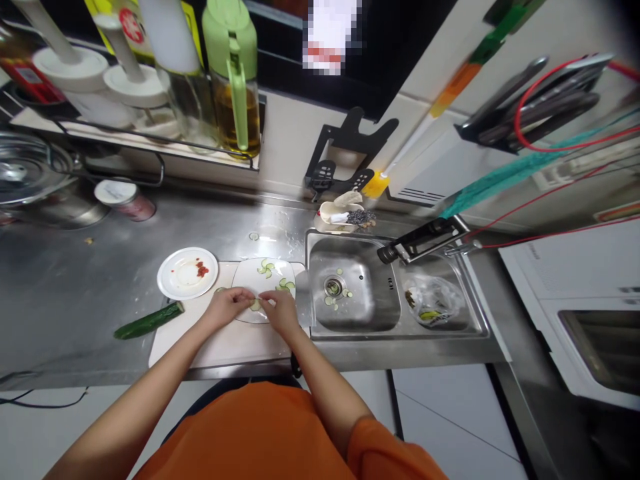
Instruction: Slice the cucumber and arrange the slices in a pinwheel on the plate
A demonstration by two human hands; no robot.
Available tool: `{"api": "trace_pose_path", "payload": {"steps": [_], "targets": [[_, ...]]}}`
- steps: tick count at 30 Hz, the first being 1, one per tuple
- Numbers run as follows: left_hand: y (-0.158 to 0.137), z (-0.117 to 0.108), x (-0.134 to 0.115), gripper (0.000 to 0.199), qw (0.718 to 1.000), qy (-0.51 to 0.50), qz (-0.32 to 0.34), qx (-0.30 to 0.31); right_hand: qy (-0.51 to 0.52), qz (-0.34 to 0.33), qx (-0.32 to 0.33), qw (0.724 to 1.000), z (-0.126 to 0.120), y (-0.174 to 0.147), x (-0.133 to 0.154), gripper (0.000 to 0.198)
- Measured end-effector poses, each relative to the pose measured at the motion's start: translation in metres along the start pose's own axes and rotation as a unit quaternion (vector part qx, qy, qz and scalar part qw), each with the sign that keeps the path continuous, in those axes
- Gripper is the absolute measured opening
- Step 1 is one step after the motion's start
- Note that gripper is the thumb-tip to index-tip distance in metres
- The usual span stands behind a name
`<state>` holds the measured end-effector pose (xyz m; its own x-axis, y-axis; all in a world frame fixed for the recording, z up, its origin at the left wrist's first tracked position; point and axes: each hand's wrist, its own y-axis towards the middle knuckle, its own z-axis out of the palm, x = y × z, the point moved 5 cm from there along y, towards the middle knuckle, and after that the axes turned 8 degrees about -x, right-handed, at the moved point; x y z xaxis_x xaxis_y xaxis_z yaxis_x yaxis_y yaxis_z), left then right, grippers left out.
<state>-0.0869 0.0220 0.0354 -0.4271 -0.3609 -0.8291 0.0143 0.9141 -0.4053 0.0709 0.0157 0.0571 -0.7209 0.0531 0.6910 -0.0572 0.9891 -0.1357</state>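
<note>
My left hand (227, 308) and my right hand (281, 312) meet over the near half of a white plate (241, 273), their fingertips pinched together. Between them is a pale green cucumber slice (255, 305), partly covered by the fingers. Thin cucumber pieces lie fanned out on the plate in a cluster (266, 268) at the far side and another (285, 285) at the right. Beneath the plate is a white cutting board (175, 347). A cut cucumber (149, 321) rests to the left, its cut end over the board's edge.
Left of the hands stands a round plate (167, 283) with red bits. On the right is a steel sink (370, 293) with slices around its drain and a plastic bag (435, 300) in the second basin. Bottles and an oil dispenser (231, 80) line a shelf above the counter.
</note>
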Motion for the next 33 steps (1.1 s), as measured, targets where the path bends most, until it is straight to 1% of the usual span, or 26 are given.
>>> {"api": "trace_pose_path", "payload": {"steps": [4,6,8,10,11,13,15,17,20,22,24,26,29,33], "targets": [[0.002,0.009,0.0,0.035,0.998,-0.047,-0.045,0.006,0.029,0.007,-0.014,0.999,-0.005,0.002,-0.005,0.012],[0.002,0.012,0.005,0.039,0.992,-0.082,-0.1,-0.001,0.045,0.008,-0.025,0.999,-0.007,0.002,-0.009,0.012],[0.0,0.016,0.011,0.044,0.978,-0.119,-0.172,0.001,0.071,0.003,-0.028,0.997,-0.006,0.001,-0.013,0.011],[-0.002,0.023,0.015,0.047,0.959,-0.16,-0.233,0.019,0.1,0.0,-0.032,0.994,-0.005,0.0,-0.017,0.011],[-0.003,0.027,0.016,0.047,0.95,-0.181,-0.253,0.031,0.114,0.002,-0.035,0.993,-0.003,0.0,-0.019,0.011],[-0.003,0.033,0.016,0.046,0.935,-0.223,-0.272,0.051,0.136,0.015,-0.037,0.99,0.0,-0.002,-0.024,0.011],[-0.001,0.036,0.018,0.046,0.926,-0.252,-0.275,0.052,0.147,0.035,-0.033,0.988,0.004,-0.003,-0.029,0.01],[0.002,0.037,0.021,0.048,0.927,-0.258,-0.269,0.039,0.145,0.064,-0.031,0.987,0.007,-0.006,-0.035,0.01],[0.006,0.037,0.026,0.046,0.948,-0.214,-0.236,0.02,0.125,0.111,-0.03,0.986,0.011,-0.01,-0.041,0.01],[0.008,0.036,0.025,0.04,0.967,-0.157,-0.198,0.015,0.1,0.135,-0.026,0.985,0.012,-0.013,-0.042,0.01],[0.009,0.035,0.023,0.03,0.984,-0.077,-0.161,0.012,0.059,0.151,-0.022,0.987,0.012,-0.015,-0.041,0.01],[0.009,0.033,0.018,0.021,0.992,0.017,-0.122,0.005,0.006,0.16,-0.021,0.987,0.01,-0.017,-0.038,0.012],[0.007,0.031,0.008,0.016,0.99,0.13,-0.056,-0.009,-0.064,0.166,-0.013,0.984,0.008,-0.019,-0.032,0.015],[0.0,0.033,0.0,0.014,0.978,0.208,0.005,-0.01,-0.118,0.159,0.012,0.98,0.007,-0.021,-0.025,0.011]]}}
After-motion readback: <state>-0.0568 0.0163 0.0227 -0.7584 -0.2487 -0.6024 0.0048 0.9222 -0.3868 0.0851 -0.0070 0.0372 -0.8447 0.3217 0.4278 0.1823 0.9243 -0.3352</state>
